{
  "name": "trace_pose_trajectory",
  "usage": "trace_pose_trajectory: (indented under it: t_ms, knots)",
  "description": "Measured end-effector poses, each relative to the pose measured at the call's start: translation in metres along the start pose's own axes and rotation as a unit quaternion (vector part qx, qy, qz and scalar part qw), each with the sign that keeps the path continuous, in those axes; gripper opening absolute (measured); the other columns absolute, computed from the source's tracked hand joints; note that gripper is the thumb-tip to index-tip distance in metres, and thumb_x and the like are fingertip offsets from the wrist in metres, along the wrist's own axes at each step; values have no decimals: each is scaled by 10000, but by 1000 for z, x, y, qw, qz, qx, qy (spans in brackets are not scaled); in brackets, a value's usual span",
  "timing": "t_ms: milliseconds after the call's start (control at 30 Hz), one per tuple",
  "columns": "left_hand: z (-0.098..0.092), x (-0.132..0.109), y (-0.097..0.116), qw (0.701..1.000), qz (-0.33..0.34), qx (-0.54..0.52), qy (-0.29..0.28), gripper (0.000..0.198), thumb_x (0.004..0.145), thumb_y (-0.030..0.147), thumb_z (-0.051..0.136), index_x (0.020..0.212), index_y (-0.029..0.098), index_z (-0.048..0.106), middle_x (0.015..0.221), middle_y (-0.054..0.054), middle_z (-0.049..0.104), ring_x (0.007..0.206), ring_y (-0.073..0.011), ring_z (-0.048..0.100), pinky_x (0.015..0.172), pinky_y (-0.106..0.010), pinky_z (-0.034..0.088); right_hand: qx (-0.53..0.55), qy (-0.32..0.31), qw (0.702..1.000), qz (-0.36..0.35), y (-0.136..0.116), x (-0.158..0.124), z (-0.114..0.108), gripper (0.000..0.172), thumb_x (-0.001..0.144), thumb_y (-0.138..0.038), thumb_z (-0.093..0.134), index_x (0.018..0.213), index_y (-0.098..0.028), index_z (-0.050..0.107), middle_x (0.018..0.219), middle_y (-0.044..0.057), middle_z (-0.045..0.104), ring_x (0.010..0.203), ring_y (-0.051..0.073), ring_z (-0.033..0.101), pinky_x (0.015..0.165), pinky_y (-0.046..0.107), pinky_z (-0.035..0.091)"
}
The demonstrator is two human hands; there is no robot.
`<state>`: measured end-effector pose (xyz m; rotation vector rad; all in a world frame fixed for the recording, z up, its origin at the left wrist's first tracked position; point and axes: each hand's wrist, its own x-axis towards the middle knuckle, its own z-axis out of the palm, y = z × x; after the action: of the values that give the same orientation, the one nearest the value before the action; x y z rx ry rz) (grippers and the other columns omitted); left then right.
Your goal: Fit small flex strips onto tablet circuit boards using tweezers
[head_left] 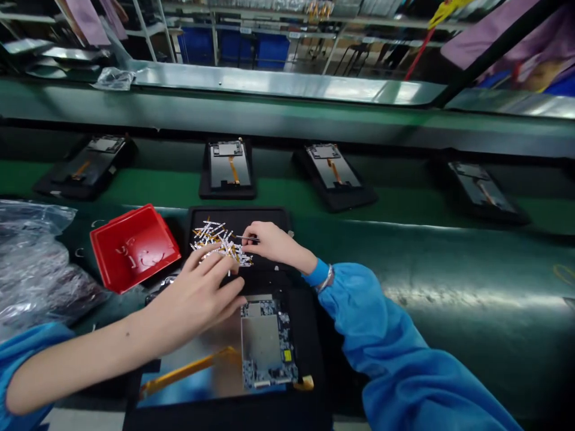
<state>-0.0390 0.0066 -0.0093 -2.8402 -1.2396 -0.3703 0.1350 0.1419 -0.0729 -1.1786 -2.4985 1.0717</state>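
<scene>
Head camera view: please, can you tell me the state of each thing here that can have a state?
Strip pile, loose white and yellow strips heaped in a black tray.
Left hand, open, fingers spread over the pile.
Right hand, closed on tweezers.
Red plastic bin, tilted, open side showing.
Circuit board, uncovered.
Orange flex cable, lying flat.
</scene>
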Motion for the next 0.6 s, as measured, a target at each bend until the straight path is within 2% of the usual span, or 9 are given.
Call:
trace_pose_trajectory:
  t_ms: [67,100,233,333,400,467,600]
  knots:
    - [-3,-1,-13,1000,0,7,27,242,1005,233,433,940,169,657,954,-73,611,932,-226,572,932,-437,466,12,-9,1000,3,2,0,0,86,749,-130,761,744,-145,676,784,18,621,727,130,577,671,245,409]
    - [-4,0,-22,1000,-5,5,23,247,1007,223,419,947,169,652,948,-71,610,928,-221,573,916,-418,464,20,-12,1000,6,3,-1,-1,85,752,-128,754,736,-144,672,775,18,630,724,131,588,670,244,415]
    - [-1,8,-56,997,-50,-8,-53,302,1007,213,358,972,163,653,915,-73,606,842,-210,583,809,-373,454,74,-22,997,23,5,-7,-9,49,796,-155,697,771,-144,656,751,-4,663,539,77,587,631,236,469]
    - [8,22,-73,988,-88,-55,-112,277,992,243,393,1020,172,659,952,-74,604,850,-210,594,797,-360,448,108,-17,994,27,6,-14,-19,39,829,-166,645,800,-148,627,672,-38,639,443,57,575,631,234,509]
    - [15,34,-80,983,-105,-71,-134,258,974,243,426,1067,170,654,996,-84,601,888,-221,599,812,-364,446,113,-2,993,24,7,-19,-24,37,837,-166,628,809,-151,610,643,-49,615,442,58,576,642,234,520]
    - [24,47,-84,980,-109,-77,-148,239,944,210,461,1070,159,658,1004,-92,600,912,-233,604,817,-362,444,108,12,994,18,7,-21,-25,17,845,-169,616,837,-154,612,706,-34,626,462,58,569,605,230,511]
    - [40,65,-86,970,-104,-111,-188,119,839,158,586,905,154,685,921,-57,610,815,-185,619,722,-277,454,67,27,997,-7,8,-18,-17,104,795,-132,690,891,-155,657,881,17,611,647,96,585,597,227,457]
